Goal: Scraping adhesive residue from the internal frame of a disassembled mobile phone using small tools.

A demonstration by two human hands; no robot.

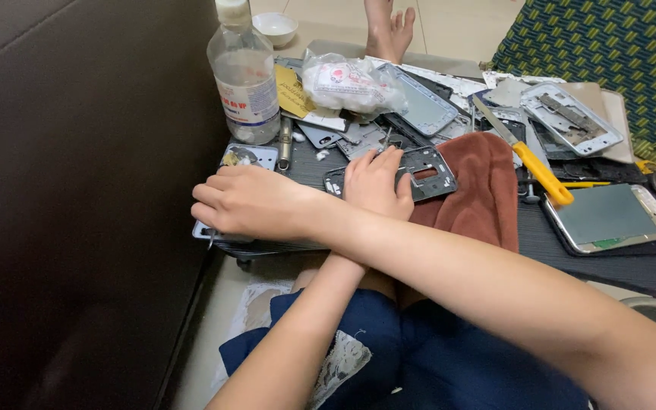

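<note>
My arms are crossed over a low dark board (pixel 609 262). My left hand (pixel 377 182) lies with fingers together on a dark phone mid-frame (pixel 433 171), pinning its left end where it rests partly on a rust-brown cloth (pixel 484 190). My right hand (pixel 248 201) reaches across to the board's left edge, fingers curled over a silver phone part (pixel 256 156). A thin metal tip (pixel 211 240) pokes out below that hand; the rest of the tool is hidden.
A clear bottle (pixel 244 76), a bag of cotton (pixel 347 83), a yellow utility knife (pixel 539 171), several stripped phone frames and a grey-screened phone (pixel 609 216) crowd the board. A dark sofa (pixel 77 190) stands at left, a green cushion (pixel 616 53) at right, a person's foot (pixel 389 30) beyond.
</note>
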